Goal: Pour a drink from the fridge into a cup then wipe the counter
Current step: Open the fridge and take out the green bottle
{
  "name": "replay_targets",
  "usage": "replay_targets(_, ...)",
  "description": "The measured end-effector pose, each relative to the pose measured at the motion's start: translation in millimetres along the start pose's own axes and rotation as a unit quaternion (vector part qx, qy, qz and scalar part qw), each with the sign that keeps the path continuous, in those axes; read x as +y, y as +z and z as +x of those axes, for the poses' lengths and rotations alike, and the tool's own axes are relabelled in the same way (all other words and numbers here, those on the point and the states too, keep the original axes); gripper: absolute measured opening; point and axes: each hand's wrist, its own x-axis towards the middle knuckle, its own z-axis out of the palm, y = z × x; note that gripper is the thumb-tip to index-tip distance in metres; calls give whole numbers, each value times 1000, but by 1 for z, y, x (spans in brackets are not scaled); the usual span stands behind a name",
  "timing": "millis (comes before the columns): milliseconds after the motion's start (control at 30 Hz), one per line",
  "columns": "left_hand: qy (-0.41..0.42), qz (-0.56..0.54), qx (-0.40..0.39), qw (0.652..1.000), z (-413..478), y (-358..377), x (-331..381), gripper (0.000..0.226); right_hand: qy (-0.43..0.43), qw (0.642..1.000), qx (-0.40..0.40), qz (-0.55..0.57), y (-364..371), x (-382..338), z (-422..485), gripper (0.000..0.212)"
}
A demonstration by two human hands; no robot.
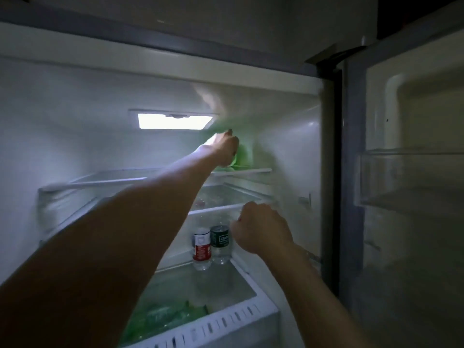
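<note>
Left arm [120, 237] stretches into the fridge [75, 96]; left hand [224, 149] fingers clamp a blurred green bottle [244, 156] on the top shelf [253, 170]. Below that shelf, right hand [261, 228] fingers curl together, empty.

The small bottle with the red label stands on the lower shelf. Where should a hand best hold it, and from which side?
Probably around the labelled body of the red-label bottle, coming from the front and its left. It stands upright, the dark-label bottle crowds its right side, and the shelf above leaves little room overhead.
</note>
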Motion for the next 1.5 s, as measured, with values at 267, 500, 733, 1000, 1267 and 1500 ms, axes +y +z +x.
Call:
replay_targets(267,-42,-63,26,997,-39,-13,-22,35,4,999,-34,-5,-1,-3,-5,13)
replay_targets(500,-37,-122,116,985,-77,-19,-23,34,-19,999,-48,10,1,-4,-12,23)
replay_targets(733,-11,-189,276,942,-110,-7,-32,33,-14,998,-50,-26,-14,-3,-25,29)
replay_targets(1000,3,-192,223,956,-93,3,-52,73,-52,994,20,-91,-62,3,-70,35)
replay_targets(1267,58,-248,227,940,-98,3,-46,58,-19,990,20,-141,-93,28,-121,28)
replay_targets(1500,62,-301,320,896,-114,-4,-10,43,-32,978,-74,-193,-92,42,-131,29)
